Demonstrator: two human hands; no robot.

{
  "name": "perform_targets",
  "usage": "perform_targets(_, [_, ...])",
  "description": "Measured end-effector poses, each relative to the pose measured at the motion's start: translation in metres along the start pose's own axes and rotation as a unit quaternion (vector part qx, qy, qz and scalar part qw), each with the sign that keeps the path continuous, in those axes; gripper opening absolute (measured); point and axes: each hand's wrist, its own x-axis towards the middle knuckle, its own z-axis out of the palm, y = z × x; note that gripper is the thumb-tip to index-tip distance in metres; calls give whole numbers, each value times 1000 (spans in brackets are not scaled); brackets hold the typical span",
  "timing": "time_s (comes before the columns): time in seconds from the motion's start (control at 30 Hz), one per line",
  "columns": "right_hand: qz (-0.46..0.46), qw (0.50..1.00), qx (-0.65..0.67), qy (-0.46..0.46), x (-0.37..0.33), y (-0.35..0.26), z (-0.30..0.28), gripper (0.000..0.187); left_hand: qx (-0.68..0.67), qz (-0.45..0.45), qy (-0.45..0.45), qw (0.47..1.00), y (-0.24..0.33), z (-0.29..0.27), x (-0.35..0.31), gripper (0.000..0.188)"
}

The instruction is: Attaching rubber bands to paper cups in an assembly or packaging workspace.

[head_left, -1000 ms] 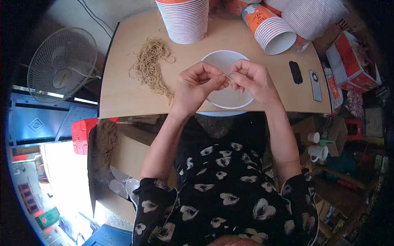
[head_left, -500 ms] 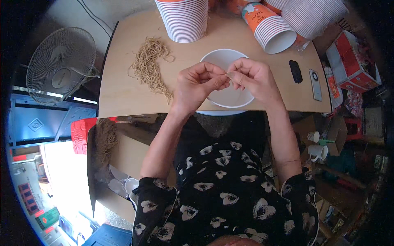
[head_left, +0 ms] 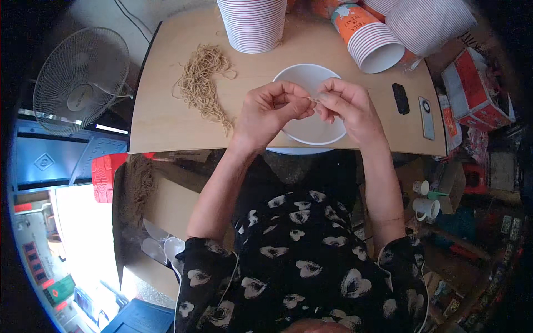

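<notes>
My left hand (head_left: 272, 114) and my right hand (head_left: 351, 114) meet fingertip to fingertip above a white paper bucket (head_left: 316, 134). Both are closed in a pinch on a short bit of tan twine (head_left: 313, 100), most of it hidden by the fingers. The bucket's round mouth faces up beneath my hands at the table's near edge. To the left of my left hand lies a loose, tangled heap of the same tan twine (head_left: 202, 83).
A tall stack of white-walled paper buckets (head_left: 255, 30) stands at the back. Orange and white buckets (head_left: 377, 50) lie at the back right. A black object (head_left: 400, 99) and a phone (head_left: 426, 117) rest on the table (head_left: 161, 111). A fan (head_left: 80, 83) is at the left.
My fingertips have parted slightly, with the twine showing between them. The whole view has shifted a little; the things on the table keep their places.
</notes>
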Motion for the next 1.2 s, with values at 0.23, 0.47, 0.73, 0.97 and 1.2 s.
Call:
perform_targets(0.23, [9,1000,-24,17,1,-7,5,25,-3,11,-14,1000,-1,0,0,11])
perform_targets(0.47, [-31,996,-77,14,1,0,3,12,9,9,-6,1000,0,1,0,12])
perform_targets(0.73, [-23,998,-52,16,-2,4,1,15,-36,6,2,999,-2,1,1,13])
perform_targets(0.97, [-24,998,-60,19,-1,-3,4,19,-25,-2,3,1000,-1,2,1,13])
perform_targets(1.2, [-45,997,-67,11,0,1,2,16,-20,-2,1,1000,-1,3,2,13])
